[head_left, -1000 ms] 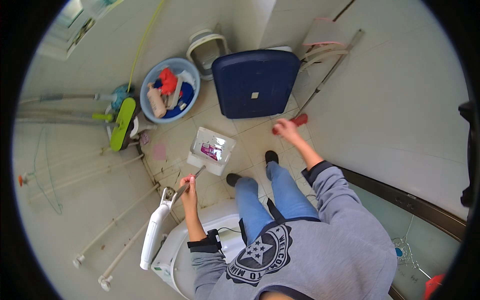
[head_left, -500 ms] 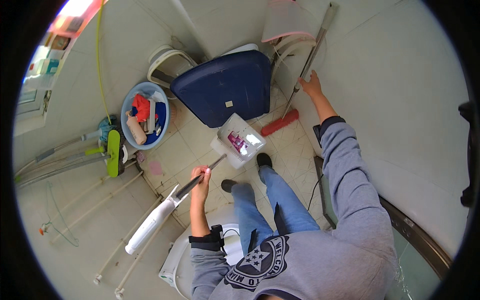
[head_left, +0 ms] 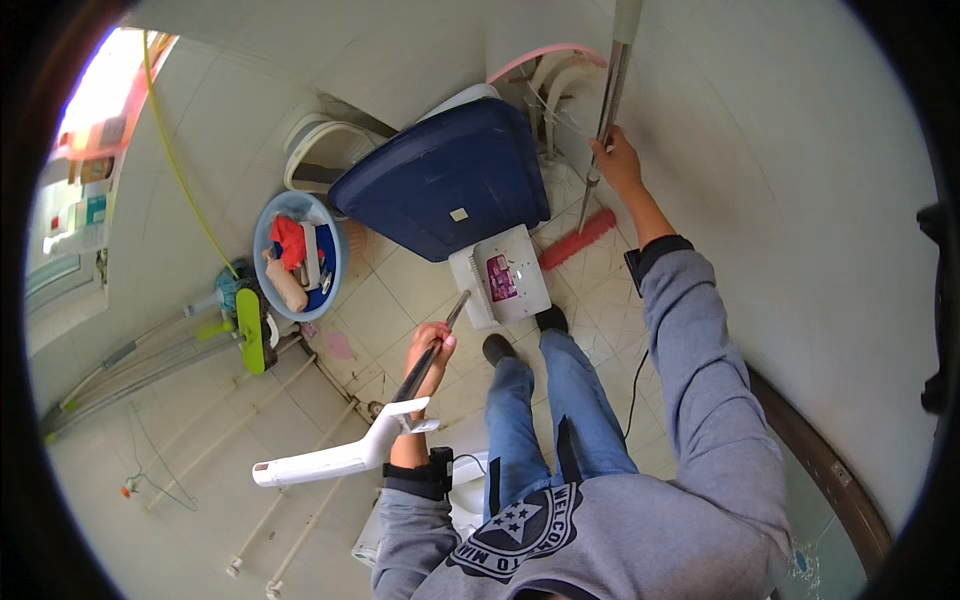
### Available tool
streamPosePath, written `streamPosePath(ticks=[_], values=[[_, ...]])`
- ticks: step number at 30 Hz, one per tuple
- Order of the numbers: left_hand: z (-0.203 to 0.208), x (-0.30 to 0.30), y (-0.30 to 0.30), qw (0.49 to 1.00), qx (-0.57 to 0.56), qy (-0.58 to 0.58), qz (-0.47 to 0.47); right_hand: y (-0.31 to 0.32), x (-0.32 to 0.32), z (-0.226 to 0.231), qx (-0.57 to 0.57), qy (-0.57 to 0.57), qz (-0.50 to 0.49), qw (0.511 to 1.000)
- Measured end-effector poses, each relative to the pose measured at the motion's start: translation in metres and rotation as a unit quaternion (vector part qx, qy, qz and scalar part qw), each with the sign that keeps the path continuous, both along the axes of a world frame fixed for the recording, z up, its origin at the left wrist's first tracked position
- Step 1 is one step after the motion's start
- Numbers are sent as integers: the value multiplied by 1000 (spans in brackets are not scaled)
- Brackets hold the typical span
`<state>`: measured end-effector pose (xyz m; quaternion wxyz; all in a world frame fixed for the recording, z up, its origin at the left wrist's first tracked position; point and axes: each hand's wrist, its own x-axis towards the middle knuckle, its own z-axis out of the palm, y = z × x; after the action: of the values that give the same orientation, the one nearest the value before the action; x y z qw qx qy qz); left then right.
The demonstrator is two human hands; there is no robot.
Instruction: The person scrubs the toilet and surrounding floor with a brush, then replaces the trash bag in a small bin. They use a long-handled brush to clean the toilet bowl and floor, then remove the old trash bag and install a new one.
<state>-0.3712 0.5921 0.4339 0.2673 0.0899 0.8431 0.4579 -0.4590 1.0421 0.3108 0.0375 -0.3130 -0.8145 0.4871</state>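
My left hand (head_left: pixel 430 348) is closed round the metal pole of a long-handled dustpan; its white grip (head_left: pixel 335 462) slants down to the left. The white dustpan (head_left: pixel 530 268), with a row of comb teeth and a purple-pink label, is on the tiled floor just ahead of my feet. In my right hand (head_left: pixel 620 162) is the silver pole of a broom (head_left: pixel 579 240), which stands nearly upright. Its red head rests on the floor to the right of the pan. Part of the right hand's grip is hidden behind the pole.
A large dark blue panel (head_left: pixel 430 170) leans ahead, just beyond the dustpan. To the left stand a light blue basin (head_left: pixel 262 235) of bottles and cloths and several mops (head_left: pixel 250 330). White pipes (head_left: pixel 300 535) run along the left wall. A pink-rimmed stool (head_left: pixel 545 55) stands behind the broom.
My left hand and the dustpan have shifted right in the view, and the pan's handle has swung flatter. The right hand has closed round the broom pole, which now stands more upright.
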Motion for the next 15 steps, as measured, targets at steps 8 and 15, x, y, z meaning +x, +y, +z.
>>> streamPosePath(ticks=[8,15], values=[[-20,-7,54,998,7,11,-63,-22,177,78,38,-19,64,997],[-54,-10,137,980,70,76,-171,-31,282,124,-25,6,49,998]])
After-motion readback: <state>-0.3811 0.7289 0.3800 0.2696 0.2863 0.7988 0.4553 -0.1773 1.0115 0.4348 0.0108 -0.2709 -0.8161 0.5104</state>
